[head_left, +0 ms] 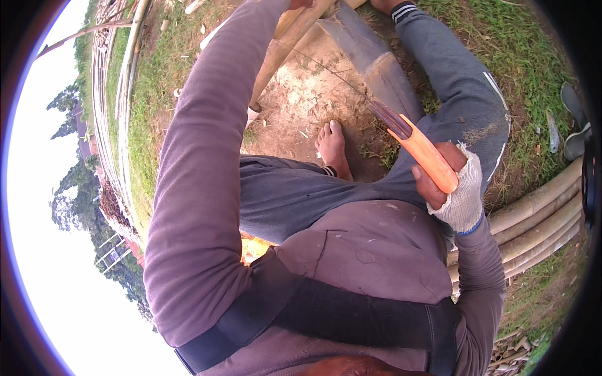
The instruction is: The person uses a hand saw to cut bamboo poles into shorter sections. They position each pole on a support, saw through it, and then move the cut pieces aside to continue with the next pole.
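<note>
My right hand [454, 182], in a white knitted glove, grips the orange handle of a knife [426, 153]. Its dark blade [387, 118] points up and left toward a tan bamboo pole [279, 47] and a wide grey split bamboo piece [370, 56] lying on bare earth. My left arm, in a purple sleeve, reaches up along the tan pole. Only a sliver of my left hand [301, 3] shows at the top edge, right at the pole, and its grip is hidden. My bare foot [332, 147] rests on the dirt below the bamboo.
Several long bamboo poles [539, 213] lie stacked on the grass at the right. A pair of grey sandals [574, 125] sits at the far right. A fence of bamboo slats [119, 94] runs along the left. Grass surrounds the dirt patch.
</note>
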Demonstrator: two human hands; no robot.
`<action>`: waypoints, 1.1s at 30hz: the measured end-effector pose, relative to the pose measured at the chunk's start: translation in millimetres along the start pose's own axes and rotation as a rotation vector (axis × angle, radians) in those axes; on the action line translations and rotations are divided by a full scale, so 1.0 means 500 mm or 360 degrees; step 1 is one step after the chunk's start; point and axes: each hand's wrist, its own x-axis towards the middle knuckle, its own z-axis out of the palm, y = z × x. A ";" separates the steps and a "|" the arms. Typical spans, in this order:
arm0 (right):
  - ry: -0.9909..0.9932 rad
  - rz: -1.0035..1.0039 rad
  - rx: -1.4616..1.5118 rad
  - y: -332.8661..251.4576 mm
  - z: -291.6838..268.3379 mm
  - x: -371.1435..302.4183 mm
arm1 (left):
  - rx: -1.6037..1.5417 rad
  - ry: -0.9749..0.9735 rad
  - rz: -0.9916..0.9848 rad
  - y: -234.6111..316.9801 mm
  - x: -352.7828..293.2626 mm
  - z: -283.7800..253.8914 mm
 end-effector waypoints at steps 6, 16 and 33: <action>0.0070 -0.0406 -0.0212 0.045 0.051 0.052 | -0.0104 -0.0080 -0.0106 0.000 0.000 -0.008; -0.0042 -0.0162 -0.0125 0.015 0.003 0.011 | -0.0019 0.0048 -0.0087 0.006 -0.008 0.010; 0.0064 -0.0375 -0.0238 0.030 0.045 0.030 | -0.0268 0.0044 -0.0128 0.012 -0.013 -0.011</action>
